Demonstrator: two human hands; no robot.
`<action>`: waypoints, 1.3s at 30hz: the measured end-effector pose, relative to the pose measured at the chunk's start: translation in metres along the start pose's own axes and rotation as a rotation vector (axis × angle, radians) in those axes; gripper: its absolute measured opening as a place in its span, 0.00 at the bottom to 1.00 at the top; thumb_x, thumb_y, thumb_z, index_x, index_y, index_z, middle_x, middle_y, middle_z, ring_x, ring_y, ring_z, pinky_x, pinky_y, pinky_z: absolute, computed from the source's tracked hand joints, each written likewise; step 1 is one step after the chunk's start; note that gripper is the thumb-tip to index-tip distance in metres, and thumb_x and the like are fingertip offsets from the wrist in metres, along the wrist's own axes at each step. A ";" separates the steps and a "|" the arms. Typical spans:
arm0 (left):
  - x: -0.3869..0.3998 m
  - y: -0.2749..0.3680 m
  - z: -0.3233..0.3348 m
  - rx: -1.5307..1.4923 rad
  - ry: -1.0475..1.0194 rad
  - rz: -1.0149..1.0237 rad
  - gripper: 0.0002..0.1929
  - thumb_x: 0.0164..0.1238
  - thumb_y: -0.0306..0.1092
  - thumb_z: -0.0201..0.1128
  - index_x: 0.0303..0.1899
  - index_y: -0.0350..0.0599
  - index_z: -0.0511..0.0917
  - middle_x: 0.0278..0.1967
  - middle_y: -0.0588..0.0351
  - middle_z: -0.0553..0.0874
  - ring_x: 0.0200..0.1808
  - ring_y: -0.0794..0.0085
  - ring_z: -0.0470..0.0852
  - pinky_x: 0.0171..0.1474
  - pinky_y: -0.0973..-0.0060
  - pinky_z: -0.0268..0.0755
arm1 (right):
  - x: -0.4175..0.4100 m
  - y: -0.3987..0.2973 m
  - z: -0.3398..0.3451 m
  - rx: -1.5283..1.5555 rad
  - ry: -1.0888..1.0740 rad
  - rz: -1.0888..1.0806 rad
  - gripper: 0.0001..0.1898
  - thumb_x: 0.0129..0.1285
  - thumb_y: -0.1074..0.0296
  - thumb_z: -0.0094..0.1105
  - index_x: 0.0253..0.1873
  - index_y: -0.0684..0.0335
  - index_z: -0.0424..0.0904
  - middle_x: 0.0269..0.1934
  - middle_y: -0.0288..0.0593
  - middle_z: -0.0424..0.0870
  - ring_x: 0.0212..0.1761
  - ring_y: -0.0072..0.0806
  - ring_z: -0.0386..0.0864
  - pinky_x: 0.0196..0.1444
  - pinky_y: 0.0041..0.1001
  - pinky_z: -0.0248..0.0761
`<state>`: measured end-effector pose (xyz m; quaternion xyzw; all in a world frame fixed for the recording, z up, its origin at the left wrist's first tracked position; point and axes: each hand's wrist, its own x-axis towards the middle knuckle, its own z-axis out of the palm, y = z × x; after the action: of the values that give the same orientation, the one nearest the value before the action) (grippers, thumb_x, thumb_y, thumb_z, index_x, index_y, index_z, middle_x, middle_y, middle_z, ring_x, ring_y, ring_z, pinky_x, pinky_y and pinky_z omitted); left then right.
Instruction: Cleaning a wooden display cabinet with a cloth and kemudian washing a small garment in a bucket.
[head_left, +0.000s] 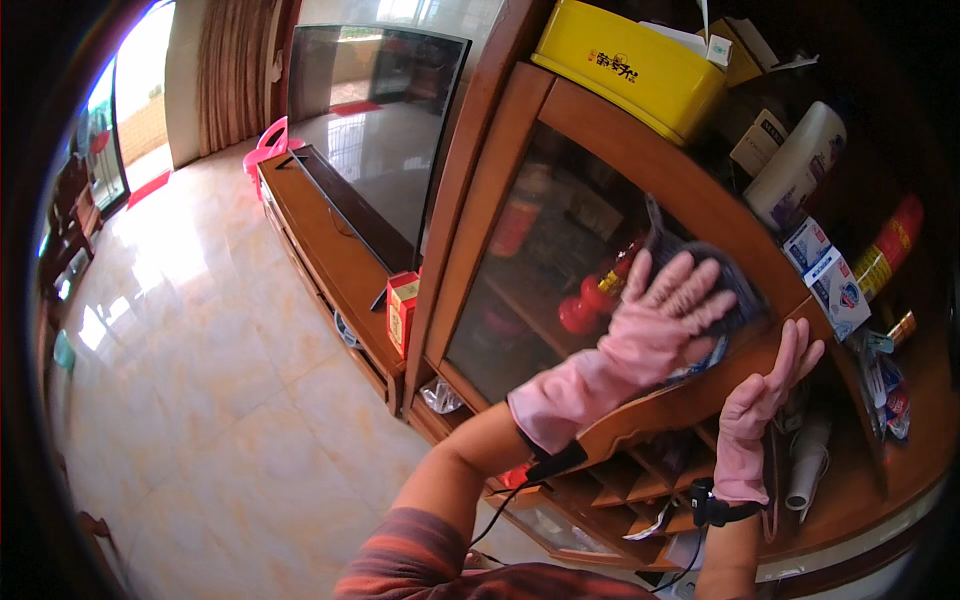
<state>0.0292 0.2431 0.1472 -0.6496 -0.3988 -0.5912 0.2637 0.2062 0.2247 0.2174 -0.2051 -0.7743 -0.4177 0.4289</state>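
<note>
My left hand (660, 322), in a pink rubber glove, presses a dark cloth (739, 281) flat against the glass pane (525, 292) of a wooden cabinet door. The fingers are spread, and part of the cloth is hidden under the palm. My right hand (765, 405), gloved the same way, rests against the door's wooden frame (806, 319) with its fingers straight and thumb apart. Behind the glass, red gourd-shaped ornaments (585, 304) show dimly.
A yellow box (630, 67) stands above the door. Soap boxes (836, 289) and a plastic-wrapped roll pack (799, 165) sit on the shelf to the right. To the left are a television (375, 127) on a wooden stand (330, 247) and a red box (403, 311).
</note>
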 end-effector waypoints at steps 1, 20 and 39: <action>0.004 -0.016 -0.010 0.028 0.009 0.000 0.33 0.55 0.52 0.65 0.66 0.63 0.70 0.72 0.50 0.60 0.76 0.55 0.48 0.74 0.50 0.28 | 0.000 -0.001 0.002 0.006 0.002 -0.003 0.28 0.77 0.54 0.23 0.69 0.72 0.53 0.66 0.54 0.66 0.72 0.49 0.59 0.74 0.52 0.38; -0.138 -0.097 -0.004 0.204 0.149 -0.521 0.36 0.65 0.43 0.54 0.71 0.35 0.54 0.72 0.30 0.46 0.74 0.35 0.42 0.74 0.51 0.32 | 0.002 -0.004 0.005 -0.142 -0.046 -0.029 0.25 0.76 0.59 0.24 0.68 0.72 0.56 0.65 0.52 0.68 0.72 0.48 0.58 0.74 0.51 0.39; -0.142 -0.013 0.013 -0.081 0.030 -0.549 0.32 0.58 0.47 0.63 0.66 0.58 0.69 0.73 0.45 0.55 0.76 0.47 0.45 0.74 0.48 0.31 | -0.001 -0.003 0.013 -0.225 -0.009 -0.091 0.25 0.76 0.60 0.23 0.68 0.69 0.58 0.65 0.49 0.70 0.73 0.41 0.59 0.75 0.47 0.39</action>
<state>0.0284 0.2312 0.0045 -0.5184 -0.5320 -0.6655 0.0735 0.1979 0.2341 0.2118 -0.2185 -0.7329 -0.5201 0.3803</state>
